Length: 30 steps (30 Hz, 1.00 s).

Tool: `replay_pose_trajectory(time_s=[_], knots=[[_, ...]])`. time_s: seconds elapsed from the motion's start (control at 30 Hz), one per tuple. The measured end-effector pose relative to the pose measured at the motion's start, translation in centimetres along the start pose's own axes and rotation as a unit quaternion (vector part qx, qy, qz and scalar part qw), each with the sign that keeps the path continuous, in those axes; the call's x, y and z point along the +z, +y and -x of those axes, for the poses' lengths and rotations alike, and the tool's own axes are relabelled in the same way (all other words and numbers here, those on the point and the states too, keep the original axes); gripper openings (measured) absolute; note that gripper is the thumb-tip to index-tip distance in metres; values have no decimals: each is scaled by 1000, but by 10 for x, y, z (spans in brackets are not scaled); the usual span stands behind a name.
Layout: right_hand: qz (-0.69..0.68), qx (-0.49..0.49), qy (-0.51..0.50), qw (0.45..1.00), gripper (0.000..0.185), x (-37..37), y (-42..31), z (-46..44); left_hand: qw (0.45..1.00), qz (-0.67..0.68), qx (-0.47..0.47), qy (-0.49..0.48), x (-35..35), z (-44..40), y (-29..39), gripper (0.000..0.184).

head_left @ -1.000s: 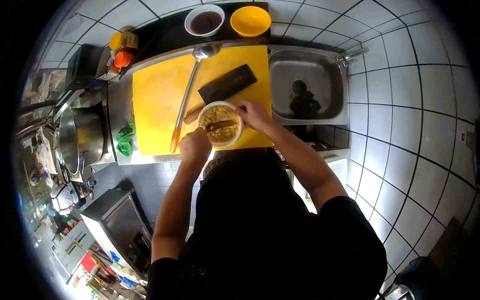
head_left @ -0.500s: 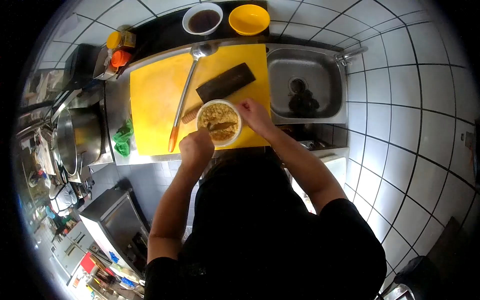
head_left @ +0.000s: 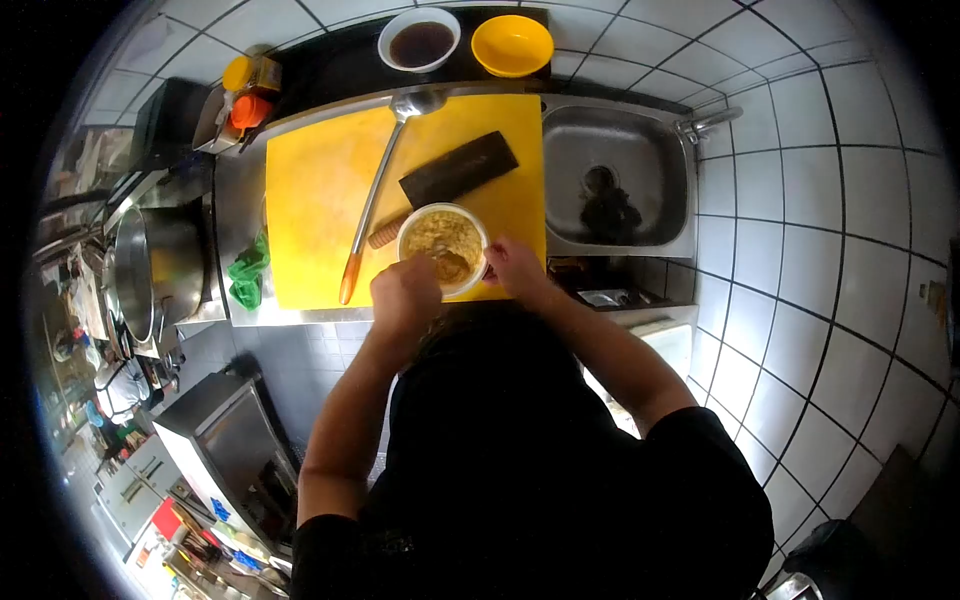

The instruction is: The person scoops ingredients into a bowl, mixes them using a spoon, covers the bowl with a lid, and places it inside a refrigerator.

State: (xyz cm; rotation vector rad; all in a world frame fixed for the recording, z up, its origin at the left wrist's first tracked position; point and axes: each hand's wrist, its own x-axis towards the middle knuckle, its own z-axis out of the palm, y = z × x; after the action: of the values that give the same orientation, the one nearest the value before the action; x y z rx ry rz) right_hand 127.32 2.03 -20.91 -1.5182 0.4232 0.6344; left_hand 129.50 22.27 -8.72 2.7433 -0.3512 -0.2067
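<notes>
A white round bowl [head_left: 443, 209] of yellowish, lumpy food [head_left: 450, 232] stands at the front edge of the yellow cutting board [head_left: 315, 190]. Over its left rim my left hand [head_left: 407, 292] is closed round a spoon [head_left: 440, 251], whose end is in the food. The fingers of my right hand [head_left: 513, 267] pinch the bowl's right rim. Behind the bowl lies a cleaver with a dark blade [head_left: 460, 170] and a ribbed wooden handle [head_left: 386, 232]. To the left, a long metal ladle [head_left: 379, 185] with an orange handle end lies across the board.
A sink [head_left: 617, 175] with dark matter near its drain adjoins the board. Behind stand a bowl of dark liquid [head_left: 420, 44] and a yellow bowl [head_left: 512, 45]. A green bag [head_left: 247, 272] and a large metal pot [head_left: 160, 272] are at the left.
My left hand has moved slightly right over the bowl, and the spoon stands steeper in the food. My right hand sits a little lower on the rim.
</notes>
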Motion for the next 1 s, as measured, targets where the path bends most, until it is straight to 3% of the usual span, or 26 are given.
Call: replay_pose_trajectory(time_s=[0.1,0.23,0.33,0.4,0.47,0.5,0.6,0.77,0.8,0.87,0.9,0.93,1.0], knots=[[15,32,50,998,33,-2,-18,5,998,22,-20,-52,19,-10,19,7],[175,-107,86,975,40,-11,-36,-26,982,-82,-76,-150,20,-4,-9,8],[222,-174,93,955,39,-8,-50,-27,983,-101,-102,-114,4,4,-16,11],[248,-203,81,944,38,-8,-48,-34,993,-65,-62,-83,3,-1,-4,12],[280,-162,53,945,35,-12,-48,-35,999,33,-6,1,11,-5,8,16],[296,-140,39,944,34,-14,-46,-34,998,-6,-46,-44,21,-11,17,16],[190,-103,25,976,29,-14,-27,-23,997,-24,-51,-51,36,-10,9,12],[-19,0,17,1000,31,6,7,11,990,-77,-86,-81,2,6,-13,7],[-45,21,9,999,29,8,10,13,995,-58,-49,-63,2,5,-10,7],[78,-165,72,981,30,3,57,-13,999,-21,24,-25,5,0,2,7],[100,-181,87,974,31,1,56,-21,999,0,20,-33,12,-4,8,10],[121,-197,103,967,32,-1,53,-29,999,-1,2,-42,20,-7,13,11],[90,-75,107,987,34,-10,-11,-27,996,-22,-40,-82,28,-6,12,12]])
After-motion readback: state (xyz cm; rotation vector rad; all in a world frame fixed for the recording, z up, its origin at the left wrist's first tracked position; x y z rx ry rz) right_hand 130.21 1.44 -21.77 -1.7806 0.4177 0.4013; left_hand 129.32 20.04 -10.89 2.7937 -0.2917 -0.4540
